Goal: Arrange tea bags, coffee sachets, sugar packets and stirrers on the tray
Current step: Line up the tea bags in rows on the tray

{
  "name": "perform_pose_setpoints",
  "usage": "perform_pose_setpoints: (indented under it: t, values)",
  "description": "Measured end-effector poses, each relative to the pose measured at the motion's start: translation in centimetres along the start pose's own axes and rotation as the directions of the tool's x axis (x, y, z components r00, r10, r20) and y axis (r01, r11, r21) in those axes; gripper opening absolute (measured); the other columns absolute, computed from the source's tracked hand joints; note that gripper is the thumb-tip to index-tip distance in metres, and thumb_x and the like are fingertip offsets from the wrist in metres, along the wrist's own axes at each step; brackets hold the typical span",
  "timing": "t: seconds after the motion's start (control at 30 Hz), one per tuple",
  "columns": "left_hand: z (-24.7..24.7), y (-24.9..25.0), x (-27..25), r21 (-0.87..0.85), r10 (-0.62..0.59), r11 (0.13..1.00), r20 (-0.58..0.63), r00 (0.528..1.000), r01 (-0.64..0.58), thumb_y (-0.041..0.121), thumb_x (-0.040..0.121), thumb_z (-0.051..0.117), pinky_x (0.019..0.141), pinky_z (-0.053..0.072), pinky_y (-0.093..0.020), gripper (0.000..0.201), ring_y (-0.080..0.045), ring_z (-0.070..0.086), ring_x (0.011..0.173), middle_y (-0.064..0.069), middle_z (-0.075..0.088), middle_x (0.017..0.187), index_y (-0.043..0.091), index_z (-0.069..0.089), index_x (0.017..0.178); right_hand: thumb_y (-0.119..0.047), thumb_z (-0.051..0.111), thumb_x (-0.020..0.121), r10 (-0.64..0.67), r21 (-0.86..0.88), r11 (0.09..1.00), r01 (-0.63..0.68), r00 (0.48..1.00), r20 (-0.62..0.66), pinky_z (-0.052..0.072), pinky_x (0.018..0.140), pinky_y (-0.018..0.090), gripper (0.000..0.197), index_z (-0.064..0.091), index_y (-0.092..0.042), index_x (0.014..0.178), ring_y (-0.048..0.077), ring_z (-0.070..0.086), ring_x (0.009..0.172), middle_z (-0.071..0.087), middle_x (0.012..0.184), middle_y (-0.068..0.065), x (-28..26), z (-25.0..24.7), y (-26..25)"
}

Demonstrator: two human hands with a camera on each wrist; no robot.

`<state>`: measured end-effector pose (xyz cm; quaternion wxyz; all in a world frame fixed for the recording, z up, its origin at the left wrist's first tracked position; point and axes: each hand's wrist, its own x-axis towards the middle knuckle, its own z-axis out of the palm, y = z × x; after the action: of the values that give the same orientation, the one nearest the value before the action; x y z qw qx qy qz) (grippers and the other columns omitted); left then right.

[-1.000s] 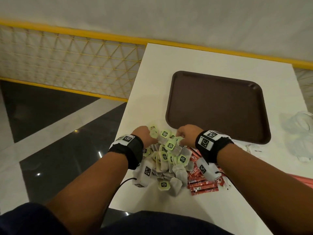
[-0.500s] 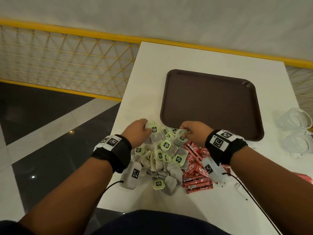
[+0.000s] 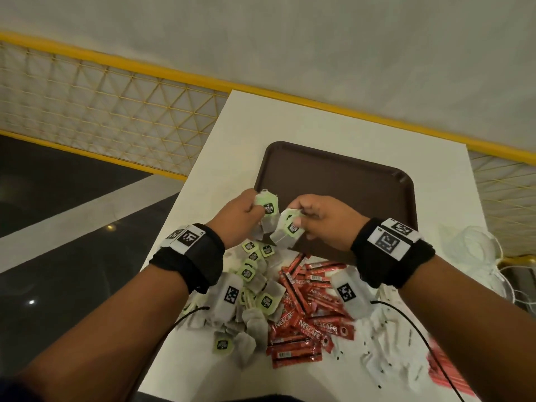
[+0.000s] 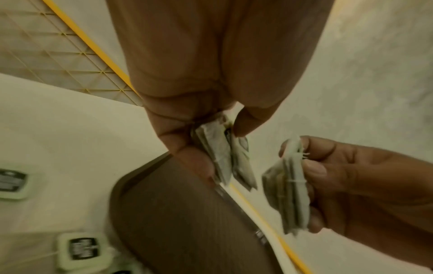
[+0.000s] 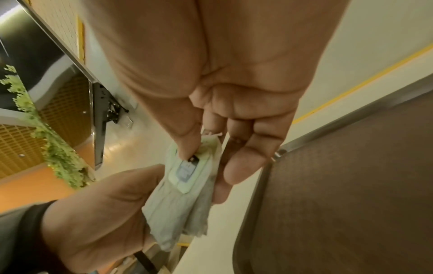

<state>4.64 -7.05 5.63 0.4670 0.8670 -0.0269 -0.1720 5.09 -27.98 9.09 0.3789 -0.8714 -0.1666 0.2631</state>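
My left hand pinches a small bunch of tea bags with green tags, raised over the near left corner of the brown tray. Just to its right, my right hand pinches a second bunch of tea bags. In the left wrist view the left hand's tea bags hang from thumb and fingers, with the right hand's bunch beside them. The right wrist view shows the right hand's bunch held by the thumb. A pile of tea bags and red coffee sachets lies below on the white table.
White packets and thin stirrers lie scattered at the near right, with red packets by the table's right edge. Clear plastic sits right of the tray. A yellow mesh railing runs behind the table; dark floor drops away on the left.
Both hands rose out of the tea-bag pile, each holding a bunch of bags, and moved forward to the tray's near left corner.
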Motion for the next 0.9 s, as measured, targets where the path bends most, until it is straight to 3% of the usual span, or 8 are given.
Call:
perform_pose_setpoints:
  t: [0.13,0.27,0.33,0.4,0.53,0.73,0.8,0.9]
  values:
    - [0.6,1.5,1.3,-0.282,-0.046,0.958,0.053,0.998,0.059,0.015,0.098,0.047,0.071,0.045,-0.031,0.009,-0.016,0.053,0.081,-0.004,0.054,0.088,0.014,0.055,0.094,-0.016,0.056,0.098,-0.055,0.015,0.998,0.054,0.997,0.052,0.058,0.071,0.030,0.014,0.061,-0.016,0.110,0.020,0.066,0.093,0.069,0.104,0.000,1.7,-2.1,-0.1]
    - [0.9,2.3,2.7,-0.638,-0.156,0.741,0.139,0.978,0.209,0.023,0.100,0.046,0.082,0.054,-0.037,0.020,-0.021,0.062,0.094,-0.010,0.063,0.107,0.014,0.058,0.112,-0.013,0.060,0.094,-0.088,0.069,0.994,0.089,0.996,-0.017,0.056,0.064,0.023,0.016,0.063,-0.018,0.109,0.021,0.067,0.091,0.069,0.103,0.001,3.9,-3.2,0.5]
    - [1.0,2.4,3.5,-0.721,-0.102,0.635,0.276,0.956,0.276,0.037,0.101,0.042,0.087,0.053,-0.043,0.037,-0.024,0.065,0.097,-0.012,0.067,0.110,0.013,0.059,0.124,-0.011,0.062,0.093,-0.098,0.104,0.989,0.103,0.994,-0.053,0.055,0.062,0.022,0.018,0.063,-0.016,0.110,0.020,0.068,0.091,0.069,0.103,0.003,4.9,-3.3,0.7]
    - [0.9,2.2,4.4,-0.746,-0.042,0.600,0.331,0.943,0.289,0.040,0.096,0.049,0.090,0.052,-0.043,0.048,-0.027,0.064,0.102,-0.015,0.066,0.116,0.012,0.052,0.134,-0.010,0.063,0.092,-0.112,0.113,0.986,0.121,0.990,-0.080,0.055,0.061,0.021,0.020,0.063,-0.018,0.110,0.017,0.068,0.088,0.068,0.102,0.001,6.0,-3.5,0.9]
    - [0.1,1.3,6.6,-0.767,-0.057,0.582,0.294,0.954,0.271,0.016,0.078,0.061,0.087,0.055,-0.041,0.056,-0.029,0.065,0.105,-0.017,0.062,0.122,0.014,0.045,0.131,-0.009,0.068,0.089,-0.095,0.154,0.981,0.120,0.982,-0.161,0.053,0.060,0.021,0.027,0.063,-0.024,0.111,0.007,0.062,0.075,0.067,0.100,0.000,8.2,-3.9,1.6]
    - [-0.4,0.1,9.9,-0.778,-0.082,0.580,0.240,0.967,0.242,0.002,0.093,0.057,0.082,0.058,-0.039,0.044,-0.027,0.067,0.102,-0.014,0.062,0.121,0.012,0.042,0.134,-0.021,0.075,0.083,0.089,0.255,0.967,0.001,0.935,-0.342,0.051,0.060,0.021,0.041,0.058,-0.016,0.120,0.007,0.057,0.068,0.061,0.098,0.000,10.6,-3.8,3.1]
    - [-0.5,-0.4,10.9,-0.793,-0.100,0.570,0.197,0.975,0.218,0.001,0.094,0.055,0.071,0.059,-0.033,0.043,-0.024,0.068,0.096,-0.012,0.064,0.118,0.011,0.042,0.134,-0.030,0.075,0.084,0.193,0.346,0.935,-0.077,0.930,-0.314,0.052,0.060,0.023,0.038,0.057,-0.018,0.115,0.010,0.062,0.072,0.065,0.098,0.003,10.9,-3.6,3.8]
    - [-0.5,-1.4,12.1,-0.793,-0.110,0.574,0.172,0.979,0.204,0.003,0.092,0.060,0.071,0.058,-0.030,0.050,-0.025,0.068,0.098,-0.016,0.063,0.123,0.009,0.040,0.138,-0.027,0.075,0.084,0.304,0.607,0.784,-0.128,0.932,-0.196,0.050,0.060,0.026,0.030,0.059,-0.010,0.103,0.014,0.062,0.069,0.068,0.091,0.009,10.9,-2.8,4.8]
